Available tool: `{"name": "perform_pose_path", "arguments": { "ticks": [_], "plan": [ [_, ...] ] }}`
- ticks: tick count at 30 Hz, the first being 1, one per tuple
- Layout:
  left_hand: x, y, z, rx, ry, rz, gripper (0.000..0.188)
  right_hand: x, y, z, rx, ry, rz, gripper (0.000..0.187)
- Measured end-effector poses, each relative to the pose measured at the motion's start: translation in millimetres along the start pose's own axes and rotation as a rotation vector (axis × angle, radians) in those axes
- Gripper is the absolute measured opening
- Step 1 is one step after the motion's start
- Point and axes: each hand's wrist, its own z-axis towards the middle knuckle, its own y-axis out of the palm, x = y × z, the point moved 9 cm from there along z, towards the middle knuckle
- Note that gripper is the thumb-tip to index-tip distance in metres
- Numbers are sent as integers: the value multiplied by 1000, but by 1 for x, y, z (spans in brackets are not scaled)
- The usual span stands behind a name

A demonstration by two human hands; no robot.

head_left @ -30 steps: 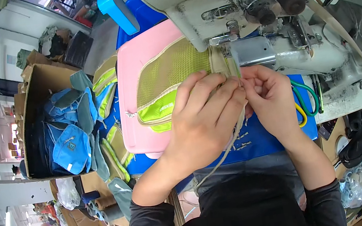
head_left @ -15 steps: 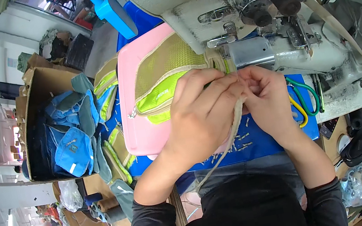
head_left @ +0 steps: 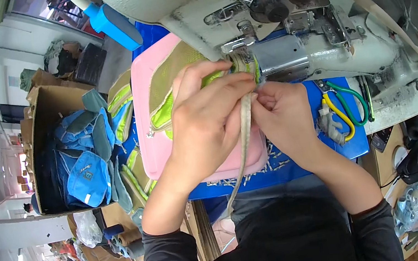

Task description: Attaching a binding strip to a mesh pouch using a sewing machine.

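The green-and-beige pouch [head_left: 165, 90] lies at the left of the sewing machine [head_left: 285, 55], its right edge by the presser foot. Over it the left hand [head_left: 208, 111] spreads, fingers bent; I can't tell whether it grips. Just before the machine, the right hand [head_left: 281, 109] pinches a beige strip [head_left: 244, 132]. Yellow-and-green-handled scissors [head_left: 347, 106] rest on the machine's near side.

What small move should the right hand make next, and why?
Probably ease the beige strip toward the sewing machine: the right hand is at the strip, whose tail hangs loose, and the left hand lies on the green-and-tan pouch.
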Motion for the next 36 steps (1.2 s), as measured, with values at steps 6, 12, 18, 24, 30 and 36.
{"name": "perform_pose_path", "arguments": {
  "ticks": [6,12,18,24,30,36],
  "plan": [
    [15,8,0,-155,126,181,22,-2,1,-2,23,-55,-7,10],
    [25,16,-2,-151,230,246,27,-14,-6,-3,-22,-94,-110,7],
    [30,3,0,-177,235,229,25,-7,-10,0,-48,37,-30,6],
    [13,-3,9,-260,118,87,21,-22,-3,-2,-75,-52,-223,8],
    [18,2,10,-319,146,87,22,-3,0,-3,-70,-43,17,7],
    [32,7,7,-320,181,250,26,1,-7,-2,-85,24,110,4]
  ]
}}
